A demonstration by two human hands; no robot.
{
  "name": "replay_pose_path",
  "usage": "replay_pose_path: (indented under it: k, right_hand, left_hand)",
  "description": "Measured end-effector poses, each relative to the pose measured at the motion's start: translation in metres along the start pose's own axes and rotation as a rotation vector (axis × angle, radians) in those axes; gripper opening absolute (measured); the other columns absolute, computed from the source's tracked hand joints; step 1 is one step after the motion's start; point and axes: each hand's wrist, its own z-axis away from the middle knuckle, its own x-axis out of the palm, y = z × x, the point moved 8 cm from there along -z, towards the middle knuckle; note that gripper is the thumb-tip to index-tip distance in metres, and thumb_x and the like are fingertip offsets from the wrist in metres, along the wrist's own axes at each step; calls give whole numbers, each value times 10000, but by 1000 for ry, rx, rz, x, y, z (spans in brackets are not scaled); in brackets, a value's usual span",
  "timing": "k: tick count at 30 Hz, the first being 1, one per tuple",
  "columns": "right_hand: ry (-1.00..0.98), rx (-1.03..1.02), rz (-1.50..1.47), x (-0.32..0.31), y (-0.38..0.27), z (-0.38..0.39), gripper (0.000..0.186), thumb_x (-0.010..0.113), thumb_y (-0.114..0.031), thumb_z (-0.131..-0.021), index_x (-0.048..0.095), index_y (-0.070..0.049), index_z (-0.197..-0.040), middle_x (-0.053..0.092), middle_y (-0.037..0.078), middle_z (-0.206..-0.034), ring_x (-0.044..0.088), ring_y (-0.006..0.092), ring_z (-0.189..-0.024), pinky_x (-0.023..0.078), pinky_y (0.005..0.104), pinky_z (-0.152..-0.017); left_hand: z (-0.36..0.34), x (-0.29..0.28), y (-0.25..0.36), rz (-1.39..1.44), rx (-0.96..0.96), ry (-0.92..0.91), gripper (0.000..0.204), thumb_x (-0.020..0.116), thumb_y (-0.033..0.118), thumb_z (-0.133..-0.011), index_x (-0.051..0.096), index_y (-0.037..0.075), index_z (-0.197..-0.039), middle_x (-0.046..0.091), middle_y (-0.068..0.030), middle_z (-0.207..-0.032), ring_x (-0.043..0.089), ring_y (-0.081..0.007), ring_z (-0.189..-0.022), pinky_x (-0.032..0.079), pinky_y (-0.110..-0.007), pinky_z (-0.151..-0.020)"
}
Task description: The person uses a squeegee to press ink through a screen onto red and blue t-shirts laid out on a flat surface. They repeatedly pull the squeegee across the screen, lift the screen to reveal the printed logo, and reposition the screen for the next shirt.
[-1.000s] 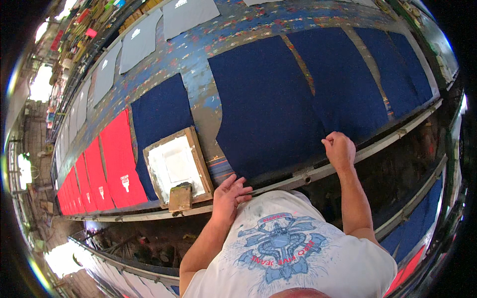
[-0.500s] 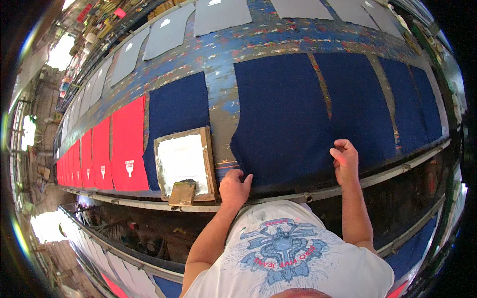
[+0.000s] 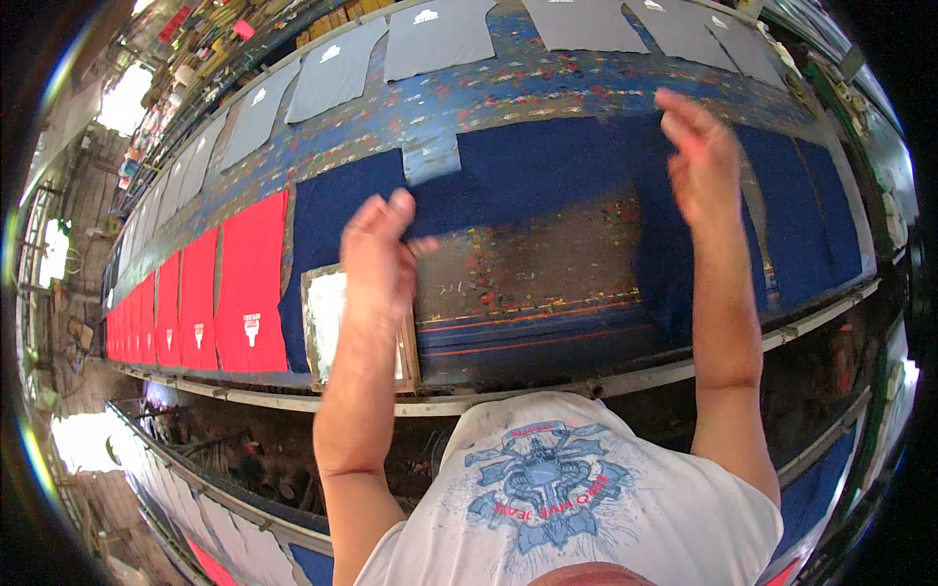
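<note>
A navy cloth panel (image 3: 547,166) is lifted off the near part of the long table and doubled back toward the far side, its raised edge spanning between my hands. My left hand (image 3: 381,254) is at the panel's left corner, above the screen-printing frame (image 3: 410,356); its fingers look closed on the cloth, though motion blurs them. My right hand (image 3: 702,166) is farther out, at the panel's right end, and appears to pinch it; its fingertips are smeared. My left forearm hides part of the frame and its white surface.
Bare, paint-spotted table top (image 3: 528,278) shows where the panel lay. Red panels (image 3: 254,293) with white prints line the left side. Another navy panel (image 3: 347,205) lies behind the frame, more navy panels (image 3: 806,205) lie right. Grey panels (image 3: 440,44) run along the far edge. A metal rail (image 3: 547,397) borders the near edge.
Both hands have moved up and away from the near edge, the left one also leftward. The panel's near part has come off the table, uncovering the surface beneath.
</note>
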Motion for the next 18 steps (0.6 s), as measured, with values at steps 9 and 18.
replay_pose_path:
  k: [9, 18]
  right_hand:
    - [-54, -149, -2, -14, -44, -14, 323, 785, -18, -1022, 838, -54, -1338, 800, -19, -1098, 560, -3, -749, 418, 184, -625]
    - [-126, 177, 329, -49, 81, 103, 327, 773, 11, -1001, 839, -25, -1320, 823, 56, -1266, 737, 130, -1103, 578, 295, -1006]
  left_hand:
    - [-1, 31, 62, 133, 263, -55, 131, 706, 157, -1144, 790, 101, -1061, 812, -15, -1035, 775, -126, -880, 691, -353, -704]
    - [58, -45, -97, -74, -176, 142, 107, 739, 178, -1125, 748, 109, -1043, 755, 21, -971, 707, -102, -804, 630, -330, -650]
